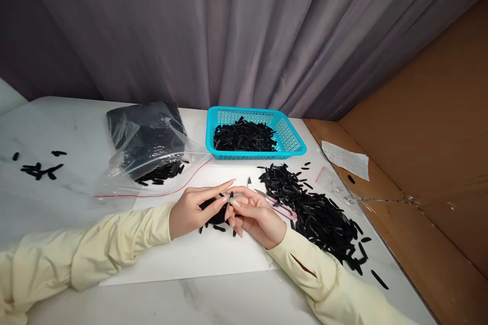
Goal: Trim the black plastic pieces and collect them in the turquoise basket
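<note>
Close together over the white sheet (152, 259), my two hands meet at the fingertips around a small black strip (231, 196). My right hand (261, 216) pinches it between thumb and fingers. The thumb and fingers of my left hand (196, 208) close in on it from the other side; its exact hold is partly hidden. Below the hands lies a small heap of black strips (217, 227), half covered by my fingers. Just right of my right hand are pink-handled scissors (284, 209), beside a large pile of black strips (320, 218).
A blue basket (259, 154) with many black strips stands at the back. Left of it lies a clear zip bag (125, 162) holding black strips and a dark sheet. Loose strips (41, 170) lie far left. A paper slip (346, 159) and cardboard (427, 127) are at right.
</note>
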The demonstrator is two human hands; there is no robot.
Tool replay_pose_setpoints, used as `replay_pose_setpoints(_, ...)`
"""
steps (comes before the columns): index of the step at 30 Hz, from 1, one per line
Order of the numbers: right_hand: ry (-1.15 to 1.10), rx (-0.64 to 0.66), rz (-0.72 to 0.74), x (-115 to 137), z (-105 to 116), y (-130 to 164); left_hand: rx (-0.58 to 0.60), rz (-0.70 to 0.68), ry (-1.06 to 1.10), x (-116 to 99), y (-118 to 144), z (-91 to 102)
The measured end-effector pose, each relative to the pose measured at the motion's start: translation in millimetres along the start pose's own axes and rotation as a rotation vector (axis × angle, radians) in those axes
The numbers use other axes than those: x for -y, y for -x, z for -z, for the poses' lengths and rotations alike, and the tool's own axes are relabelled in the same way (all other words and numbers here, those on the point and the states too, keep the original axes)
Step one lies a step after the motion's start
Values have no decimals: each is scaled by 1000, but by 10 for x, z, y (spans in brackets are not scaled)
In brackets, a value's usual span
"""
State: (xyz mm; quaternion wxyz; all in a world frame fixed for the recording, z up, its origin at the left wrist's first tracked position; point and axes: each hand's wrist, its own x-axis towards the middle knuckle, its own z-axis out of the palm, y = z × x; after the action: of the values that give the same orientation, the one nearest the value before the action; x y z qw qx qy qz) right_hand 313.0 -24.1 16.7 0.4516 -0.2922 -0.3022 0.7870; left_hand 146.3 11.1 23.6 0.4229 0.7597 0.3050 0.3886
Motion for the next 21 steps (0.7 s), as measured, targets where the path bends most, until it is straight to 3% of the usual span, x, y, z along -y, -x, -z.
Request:
replay_pose_setpoints(12, -72, -108, 6, 37, 31, -11, -180, 177, 134, -6, 8, 14)
replay_pose_setpoints(15, -83, -121, 10, 41, 36, -8, -172, 243, 203, 14, 1, 24)
replay_pose_setpoints(21, -115, -117, -15, 63, 39, 4, -126, 180, 132, 56, 29, 25)
